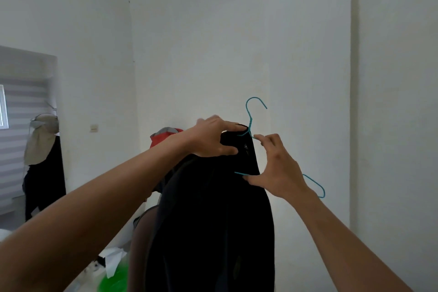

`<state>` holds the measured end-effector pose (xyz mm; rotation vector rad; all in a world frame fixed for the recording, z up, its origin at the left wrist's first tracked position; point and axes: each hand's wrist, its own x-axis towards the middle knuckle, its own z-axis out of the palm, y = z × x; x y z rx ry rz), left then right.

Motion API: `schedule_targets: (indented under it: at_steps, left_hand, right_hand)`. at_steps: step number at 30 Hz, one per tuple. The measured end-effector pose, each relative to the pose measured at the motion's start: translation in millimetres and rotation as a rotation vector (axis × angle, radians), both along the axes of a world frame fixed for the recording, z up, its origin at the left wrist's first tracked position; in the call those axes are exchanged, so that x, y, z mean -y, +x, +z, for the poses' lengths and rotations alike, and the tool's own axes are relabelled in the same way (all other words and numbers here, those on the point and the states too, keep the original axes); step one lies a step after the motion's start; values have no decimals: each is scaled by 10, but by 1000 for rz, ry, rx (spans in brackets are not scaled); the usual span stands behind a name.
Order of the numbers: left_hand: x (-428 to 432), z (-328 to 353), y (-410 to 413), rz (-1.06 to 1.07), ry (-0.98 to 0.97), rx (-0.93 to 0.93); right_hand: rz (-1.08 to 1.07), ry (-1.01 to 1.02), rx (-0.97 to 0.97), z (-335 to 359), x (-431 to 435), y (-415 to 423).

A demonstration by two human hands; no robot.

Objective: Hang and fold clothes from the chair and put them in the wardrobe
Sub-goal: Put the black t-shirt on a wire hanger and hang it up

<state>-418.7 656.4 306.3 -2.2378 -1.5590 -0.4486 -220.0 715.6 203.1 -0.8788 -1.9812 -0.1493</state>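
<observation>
At the far left, at nine o'clock, a striped window blind point(21, 125) covers a window, and just right of it a pale hat point(42, 140) hangs above dark clothing point(45, 178) against the white wall point(201, 42). Low at seven o'clock lie a bit of white paper point(113, 261) and something bright green point(113, 280); what they rest on cannot be told.

The left arm comes in from eight o'clock, bare and stretched out, rising toward the centre. The left hand point(213, 136) is raised, palm down, its fingers point(233, 125) and thumb clenched around the top edge of a black garment point(208, 220), pinching the cloth near the collar. Behind that forearm, a red and grey piece of clothing point(166, 136) shows on a heap; what holds it up is hidden.

The black garment hangs from the centre down to six o'clock, held in the air in front of the person, well apart from the wall. A teal wire hanger point(254, 102) stands with its hook upright at twelve o'clock of the garment; its neck meets the cloth beside the left fingertips, and one shoulder end sticks out at four o'clock past the right wrist.

The right arm enters from five o'clock, also bare. The right hand point(277, 168) grasps the hanger: the forefinger touches the wire just under the neck, and the thumb point(252, 179) presses the lower bar against the cloth.
</observation>
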Motion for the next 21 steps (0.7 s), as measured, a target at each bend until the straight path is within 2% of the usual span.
schedule_targets:
  at_steps: [2,4,8,13,16,21]
  left_hand:
    - [-9,-59,-26,-136,-8,130]
    - [-50,-74,-47,-175,44,195]
    - [-90,-15,-113,-163,144,263]
    - [-77,71,-381,-96,220,314]
    - [-36,49,-552,-69,240,327]
    - [17,-116,-776,-43,242,372]
  right_hand:
    - [64,-27,-54,40,-3,-11]
    - [88,-29,-62,48,-1,-48]
    - [-133,134,2,-94,-61,-87]
    - [-281,194,-116,-371,-134,68]
    - [-236,90,-233,-393,-189,210]
    - [-51,-205,-435,-154,-224,380]
